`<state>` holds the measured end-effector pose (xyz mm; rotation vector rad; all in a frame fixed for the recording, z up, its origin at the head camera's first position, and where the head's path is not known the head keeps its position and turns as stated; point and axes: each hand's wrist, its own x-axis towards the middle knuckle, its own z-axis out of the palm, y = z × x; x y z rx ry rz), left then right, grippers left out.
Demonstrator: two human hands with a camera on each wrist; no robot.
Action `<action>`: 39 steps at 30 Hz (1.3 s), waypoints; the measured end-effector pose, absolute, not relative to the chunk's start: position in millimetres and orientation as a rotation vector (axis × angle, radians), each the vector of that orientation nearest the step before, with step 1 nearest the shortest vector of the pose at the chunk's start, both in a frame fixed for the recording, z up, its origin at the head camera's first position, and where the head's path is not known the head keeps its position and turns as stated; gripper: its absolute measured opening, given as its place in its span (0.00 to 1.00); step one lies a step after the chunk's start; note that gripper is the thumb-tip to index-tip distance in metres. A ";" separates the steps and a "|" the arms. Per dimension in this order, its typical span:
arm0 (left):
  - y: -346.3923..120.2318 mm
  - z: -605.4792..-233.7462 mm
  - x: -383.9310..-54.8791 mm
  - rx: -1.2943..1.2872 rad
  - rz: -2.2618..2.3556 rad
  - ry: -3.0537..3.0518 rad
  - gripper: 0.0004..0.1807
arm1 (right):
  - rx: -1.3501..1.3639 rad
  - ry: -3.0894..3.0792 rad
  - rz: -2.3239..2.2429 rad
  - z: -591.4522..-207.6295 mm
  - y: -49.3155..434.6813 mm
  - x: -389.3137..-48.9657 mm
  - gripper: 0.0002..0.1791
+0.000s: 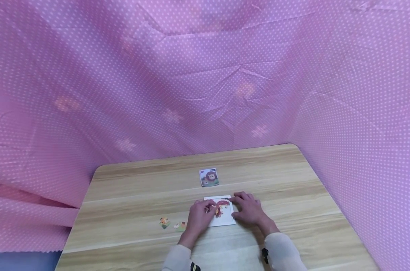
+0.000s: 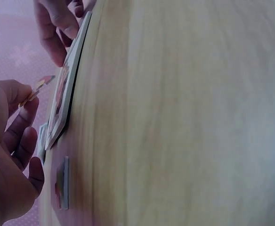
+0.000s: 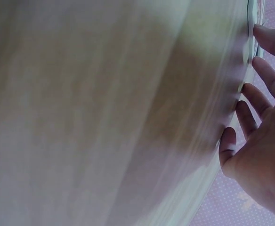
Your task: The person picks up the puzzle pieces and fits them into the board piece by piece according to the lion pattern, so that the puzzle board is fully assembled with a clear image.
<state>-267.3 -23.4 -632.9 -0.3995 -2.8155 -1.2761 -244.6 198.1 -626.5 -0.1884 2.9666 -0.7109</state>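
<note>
My left hand (image 1: 199, 215) pinches a small puzzle piece (image 2: 42, 84) between thumb and fingertips, over the left part of a white puzzle board (image 1: 226, 221). In the left wrist view the piece is tilted above the board's surface. Joined pieces with a red-brown animal picture (image 1: 222, 205) lie in the upper part of the board; its lower part is bare white. My right hand (image 1: 250, 209) rests at the board's right edge, thumb and index finger at the rim and the other fingers loosely spread on the table.
Two loose puzzle pieces, one orange and green (image 1: 164, 223) and one green and white (image 1: 179, 226), lie left of the board. Behind it lies a square picture card (image 1: 209, 177) with a lion. Pink dotted cloth (image 1: 205, 94) hangs around the wooden table (image 1: 130, 195).
</note>
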 end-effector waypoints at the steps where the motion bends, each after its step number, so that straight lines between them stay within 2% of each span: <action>1: -22.6 -634.1 -267.5 -0.397 -1.273 -2.825 0.04 | -0.186 2.968 -0.710 -626.6 198.0 -244.6 0.31; 33: 12.9 -649.4 -268.8 -0.391 -1.062 -2.763 0.02 | -0.214 3.015 -0.674 -630.8 194.5 -243.6 0.30; 39: 8.1 -649.9 -267.7 -0.441 -0.964 -2.797 0.06 | -0.204 3.016 -0.647 -629.4 195.1 -243.8 0.30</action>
